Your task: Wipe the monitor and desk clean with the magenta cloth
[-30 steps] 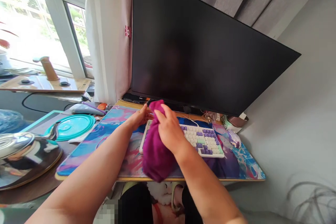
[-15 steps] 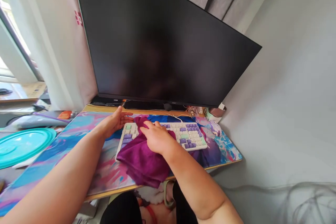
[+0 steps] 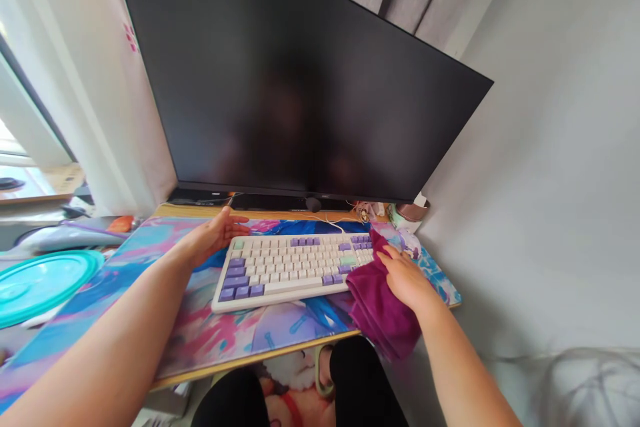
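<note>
A white keyboard with purple and green keys lies on a colourful desk mat before a large dark monitor. My left hand rests flat at the keyboard's left end, fingers spread, steadying it. My right hand presses a purple cloth against the keyboard's right end. The cloth covers the rightmost keys and hangs over the desk's front edge.
A teal round lid lies at the left. A white curtain hangs left of the monitor. Small items and cables sit behind the keyboard under the screen. A grey wall closes the right side.
My right hand has dragged the purple cloth from the keyboard's left-middle to its right end, uncovering most keys. My left hand has stayed at the left end. The view has shifted slightly.
</note>
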{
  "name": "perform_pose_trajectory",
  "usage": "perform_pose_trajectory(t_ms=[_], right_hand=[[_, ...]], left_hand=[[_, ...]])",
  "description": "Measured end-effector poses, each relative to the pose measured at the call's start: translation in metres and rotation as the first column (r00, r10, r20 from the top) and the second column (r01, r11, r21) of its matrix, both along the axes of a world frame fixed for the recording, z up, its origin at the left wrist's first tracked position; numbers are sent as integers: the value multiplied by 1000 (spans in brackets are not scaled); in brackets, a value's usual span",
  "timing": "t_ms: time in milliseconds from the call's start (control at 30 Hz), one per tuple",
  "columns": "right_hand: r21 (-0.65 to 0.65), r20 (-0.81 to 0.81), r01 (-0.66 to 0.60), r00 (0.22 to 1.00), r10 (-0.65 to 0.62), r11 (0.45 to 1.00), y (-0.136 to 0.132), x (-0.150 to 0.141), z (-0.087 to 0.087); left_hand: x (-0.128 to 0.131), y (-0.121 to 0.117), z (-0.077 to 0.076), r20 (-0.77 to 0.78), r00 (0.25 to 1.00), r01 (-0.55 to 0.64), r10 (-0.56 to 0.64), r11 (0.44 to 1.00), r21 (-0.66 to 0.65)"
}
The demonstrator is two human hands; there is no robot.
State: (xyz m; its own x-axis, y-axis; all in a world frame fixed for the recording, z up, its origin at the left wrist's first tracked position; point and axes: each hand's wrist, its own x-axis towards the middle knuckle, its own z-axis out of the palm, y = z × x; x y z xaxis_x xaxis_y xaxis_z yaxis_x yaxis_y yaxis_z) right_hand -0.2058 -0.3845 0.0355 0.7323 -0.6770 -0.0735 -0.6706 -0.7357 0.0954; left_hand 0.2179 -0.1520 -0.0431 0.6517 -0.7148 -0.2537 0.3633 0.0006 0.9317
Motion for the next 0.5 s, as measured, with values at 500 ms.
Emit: perform_pose_trajectory(t_ms=[500], right_hand=[[-213,512,288,847,-145,933,-74,-147,1]], left_hand=[[-4,-10,-3,357,928,-199,108,953,228]])
